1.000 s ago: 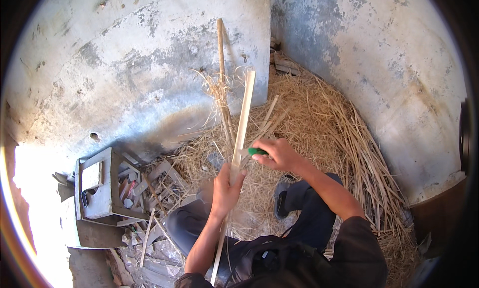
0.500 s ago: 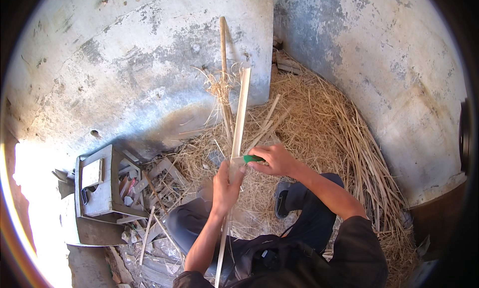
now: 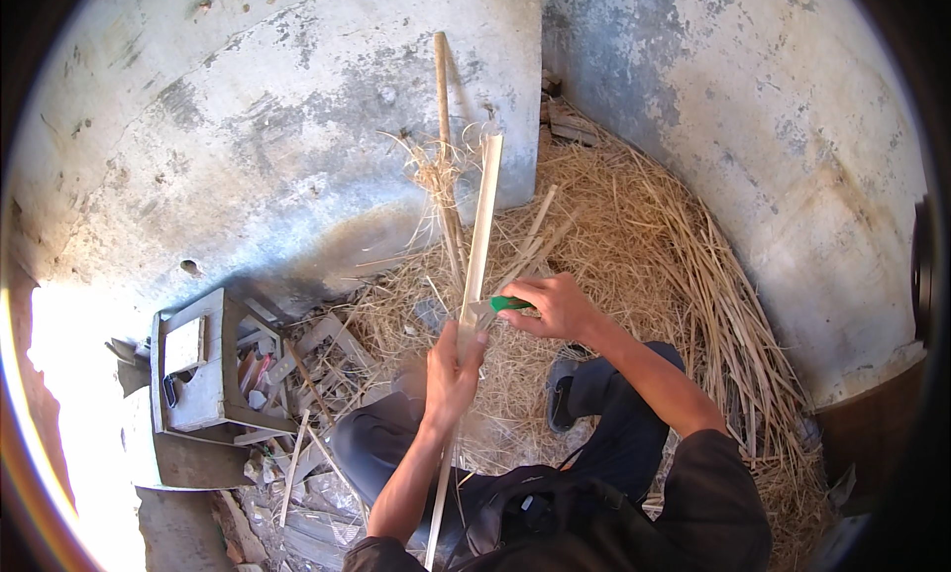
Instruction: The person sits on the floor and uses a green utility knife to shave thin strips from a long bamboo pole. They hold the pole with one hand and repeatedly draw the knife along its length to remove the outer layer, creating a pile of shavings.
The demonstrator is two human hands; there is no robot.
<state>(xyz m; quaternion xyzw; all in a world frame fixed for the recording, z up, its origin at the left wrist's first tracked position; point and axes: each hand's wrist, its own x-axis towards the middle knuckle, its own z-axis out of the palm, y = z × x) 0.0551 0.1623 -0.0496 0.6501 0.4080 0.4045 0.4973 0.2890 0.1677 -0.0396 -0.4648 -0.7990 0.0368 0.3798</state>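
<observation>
A long, pale split bamboo strip (image 3: 483, 215) slants upward through the middle of the view, its lower end running down past my lap. My left hand (image 3: 453, 374) is wrapped round it about halfway along. My right hand (image 3: 560, 307) grips a green-handled knife (image 3: 509, 303), whose broad blade lies against the strip just above my left thumb. The blade's edge is partly blurred. Behind the strip, an upright wooden pole (image 3: 443, 87) leans by the wall with curly shavings (image 3: 436, 176) caught around it.
Straw-like shavings (image 3: 614, 215) cover the floor ahead, with a heap of long thin strips (image 3: 738, 314) along the right wall. On the left stands a worn wooden stool (image 3: 213, 399), tipped over, beside scrap wood and rubble (image 3: 337, 344). Peeling walls (image 3: 297, 87) close in the corner.
My right hand has moved slightly right and up with the knife, and its blade has turned a little. The strip's top has shifted slightly right; my left hand keeps its hold.
</observation>
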